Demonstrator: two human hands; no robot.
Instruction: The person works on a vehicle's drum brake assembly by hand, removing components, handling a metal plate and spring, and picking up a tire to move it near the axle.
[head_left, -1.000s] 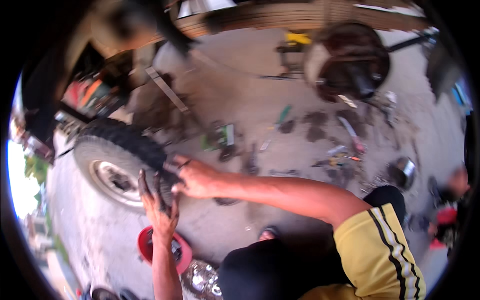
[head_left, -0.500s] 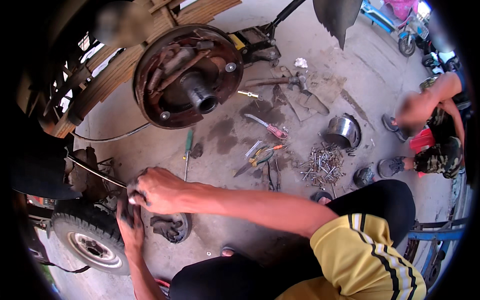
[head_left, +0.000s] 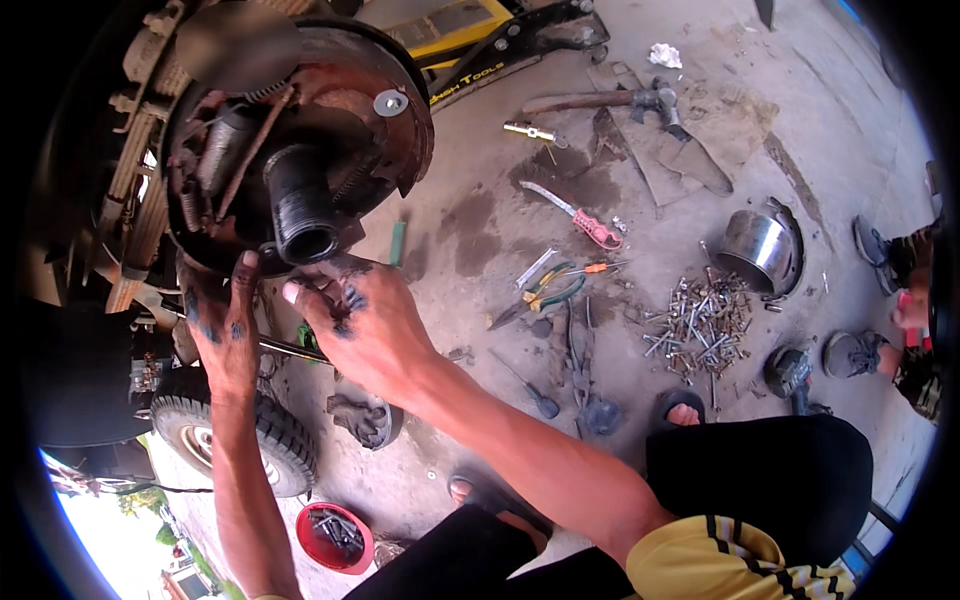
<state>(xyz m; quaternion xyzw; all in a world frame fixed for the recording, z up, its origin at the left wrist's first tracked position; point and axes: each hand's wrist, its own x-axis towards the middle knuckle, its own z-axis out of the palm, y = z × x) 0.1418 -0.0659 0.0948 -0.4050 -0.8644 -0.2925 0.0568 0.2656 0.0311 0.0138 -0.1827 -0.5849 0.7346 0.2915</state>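
A rusty brake backing plate (head_left: 400,140) with a greasy black axle spindle (head_left: 300,205) fills the upper left. My left hand (head_left: 222,325), smeared with grease, reaches up to the plate's lower edge, fingertips touching just left of the spindle. My right hand (head_left: 360,320) rests right below the spindle, its fingers curled against the plate's bottom. I cannot tell whether either hand grips a small part there. A thin metal rod (head_left: 285,347) runs behind my hands.
On the stained concrete lie a hammer (head_left: 620,100), a red-handled knife (head_left: 580,215), pliers (head_left: 550,290), a pile of bolts (head_left: 695,325) and a steel bowl (head_left: 755,250). A small tyre (head_left: 270,440) and red dish of parts (head_left: 335,540) sit lower left. Another person (head_left: 905,300) crouches right.
The view has swung toward the brake plate, which now looks much closer. Both my hands rose from near the small tyre to the underside of the spindle.
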